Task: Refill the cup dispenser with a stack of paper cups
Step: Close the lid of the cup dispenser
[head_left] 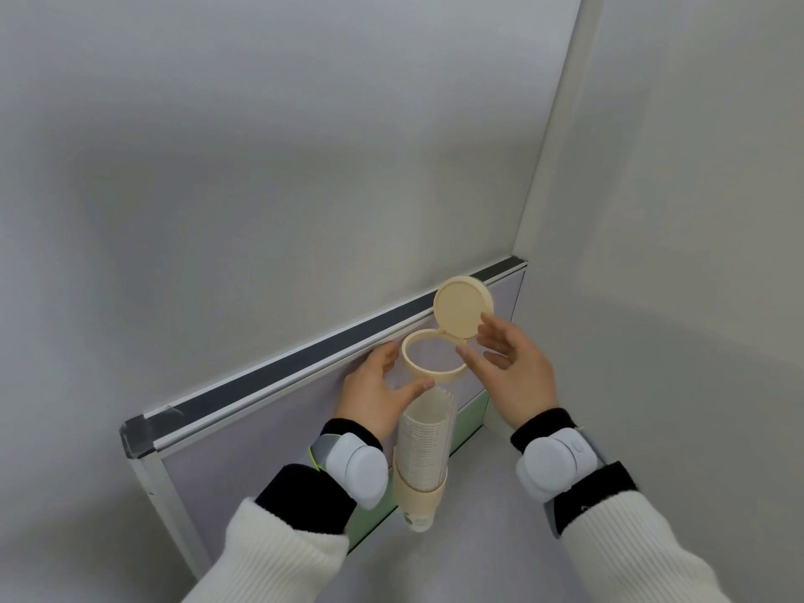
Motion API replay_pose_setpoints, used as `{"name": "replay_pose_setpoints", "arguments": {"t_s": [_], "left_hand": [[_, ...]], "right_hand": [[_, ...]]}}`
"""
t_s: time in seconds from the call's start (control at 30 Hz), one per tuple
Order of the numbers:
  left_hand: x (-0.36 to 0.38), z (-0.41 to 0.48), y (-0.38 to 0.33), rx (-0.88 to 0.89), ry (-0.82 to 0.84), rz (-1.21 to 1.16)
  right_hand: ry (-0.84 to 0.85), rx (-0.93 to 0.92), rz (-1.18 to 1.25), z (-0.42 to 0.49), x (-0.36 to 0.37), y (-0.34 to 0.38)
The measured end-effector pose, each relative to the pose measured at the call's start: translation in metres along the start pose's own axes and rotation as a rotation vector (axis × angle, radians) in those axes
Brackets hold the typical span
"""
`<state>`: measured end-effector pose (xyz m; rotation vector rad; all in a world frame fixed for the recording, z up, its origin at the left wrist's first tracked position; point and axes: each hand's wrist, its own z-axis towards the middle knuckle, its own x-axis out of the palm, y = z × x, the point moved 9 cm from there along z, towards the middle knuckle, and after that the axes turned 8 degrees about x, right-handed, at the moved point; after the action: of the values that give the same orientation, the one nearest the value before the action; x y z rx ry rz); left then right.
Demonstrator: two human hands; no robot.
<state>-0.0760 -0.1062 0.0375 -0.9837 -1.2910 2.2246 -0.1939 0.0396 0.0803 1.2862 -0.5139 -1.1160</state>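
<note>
Plain grey walls meet in a corner above a low partition panel point(278, 433) with a dark strip along its aluminium top rail. Fixed to the face of that panel, near its right end, hangs the cup dispenser point(424, 437), a clear upright tube with a cream collar at the bottom and a cream ring point(430, 372) at the top. Its round cream lid point(463, 307) stands swung back on a hinge at the far side of the ring, leaving the mouth open. Inside the tube sits a stack of paper cups point(424, 446), its top rim a little below the ring; one cup point(418, 517) pokes out beneath the bottom collar.

Beside the tube, the left hand point(376, 396) rests against the panel with fingers spread, its thumb touching the tube just under the ring; it grasps nothing. On the other side, the right hand point(511, 367) is half open and empty, fingers loosely curled, one fingertip at the ring's right edge and another just beside the lid's lower rim. Both wrists carry a white rounded device point(356, 470) strapped over black cuffs and white ribbed sleeves.
</note>
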Motion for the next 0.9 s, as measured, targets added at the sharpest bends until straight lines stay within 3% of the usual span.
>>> {"name": "replay_pose_setpoints", "arguments": {"t_s": [0.23,0.37,0.53,0.63,0.9], "left_hand": [[0.011,0.000,0.005,-0.013,0.027,-0.003],[0.014,-0.001,0.008,-0.033,0.012,-0.046],[0.014,-0.004,0.013,-0.053,-0.015,-0.106],[0.014,-0.005,0.015,-0.058,-0.028,-0.109],[0.014,-0.006,0.016,-0.065,-0.033,-0.102]], "right_hand": [[-0.172,0.036,0.031,0.032,-0.022,0.010],[-0.087,0.198,0.137,0.049,-0.014,-0.005],[0.064,0.398,0.456,0.046,0.008,-0.021],[0.114,0.348,0.467,0.045,0.010,-0.016],[0.401,0.003,0.079,0.023,0.024,0.013]]}}
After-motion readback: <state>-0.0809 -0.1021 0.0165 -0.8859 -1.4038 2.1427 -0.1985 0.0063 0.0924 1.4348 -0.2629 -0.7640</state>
